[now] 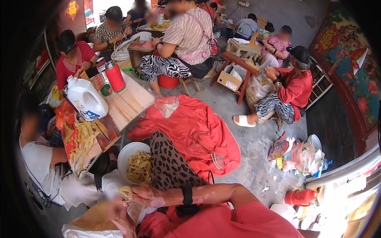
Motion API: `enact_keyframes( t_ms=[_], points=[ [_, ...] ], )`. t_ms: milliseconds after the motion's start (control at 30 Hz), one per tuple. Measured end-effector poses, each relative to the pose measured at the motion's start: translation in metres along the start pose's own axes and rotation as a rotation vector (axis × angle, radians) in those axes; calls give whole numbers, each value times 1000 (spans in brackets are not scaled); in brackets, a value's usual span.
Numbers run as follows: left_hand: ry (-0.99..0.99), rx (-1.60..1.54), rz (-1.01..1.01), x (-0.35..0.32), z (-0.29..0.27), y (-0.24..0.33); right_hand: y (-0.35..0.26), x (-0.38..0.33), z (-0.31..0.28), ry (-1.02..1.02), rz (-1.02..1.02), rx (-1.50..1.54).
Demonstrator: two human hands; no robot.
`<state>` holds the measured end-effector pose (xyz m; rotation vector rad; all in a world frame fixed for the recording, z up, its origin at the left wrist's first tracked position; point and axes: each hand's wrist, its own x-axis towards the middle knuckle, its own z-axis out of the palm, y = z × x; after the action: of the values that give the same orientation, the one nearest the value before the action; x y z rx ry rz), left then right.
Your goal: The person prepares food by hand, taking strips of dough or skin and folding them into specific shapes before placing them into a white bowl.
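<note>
My right hand (145, 195), with a black band on the wrist, reaches across to the left and pinches a small coil of pale yellow strips (126, 192). My left hand (121, 221) is lower down, blurred, beside a brown sheet (93, 219) on white cloth; I cannot tell what its fingers are doing. Just above my hands stands a white bowl (124, 155) filled with more yellow strips (139, 167). A knee in leopard-print cloth (168, 164) rises between the bowl and a red cloth.
A low wooden table (131, 104) at left carries a tray of yellow strips (81, 143), a white jug (85, 99) and a red flask (115, 76). The red cloth (198, 131) lies on the concrete floor. Several seated people work around it; bags and a red flask (301, 197) lie at right.
</note>
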<state>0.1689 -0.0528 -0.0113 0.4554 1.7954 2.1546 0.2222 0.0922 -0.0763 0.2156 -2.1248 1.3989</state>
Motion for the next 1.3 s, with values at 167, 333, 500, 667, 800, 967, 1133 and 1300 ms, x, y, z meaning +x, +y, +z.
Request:
enact_keyframes(
  t_ms=[167,333,500,667,800,967,1133,1300],
  points=[
    [-11,-303,-244,6,0,-6,1,-6,0,-41,-216,-154],
    [-88,-363,-259,10,-8,-13,7,-7,1,-62,-300,-194],
    [-101,-209,-214,8,-5,-17,-23,9,-26,-161,-23,81],
    [-255,-183,-154,1,9,16,-38,16,-33,-187,19,192],
    [-209,-168,-192,1,11,12,-40,19,-31,-179,70,216],
    [-253,-364,-226,1,12,16,-48,25,-34,-191,22,140],
    [-356,-597,-360,0,11,25,-42,12,-30,-245,3,122],
    [-522,-347,-188,-1,6,22,-52,18,-36,-209,-143,30]
  ],
)
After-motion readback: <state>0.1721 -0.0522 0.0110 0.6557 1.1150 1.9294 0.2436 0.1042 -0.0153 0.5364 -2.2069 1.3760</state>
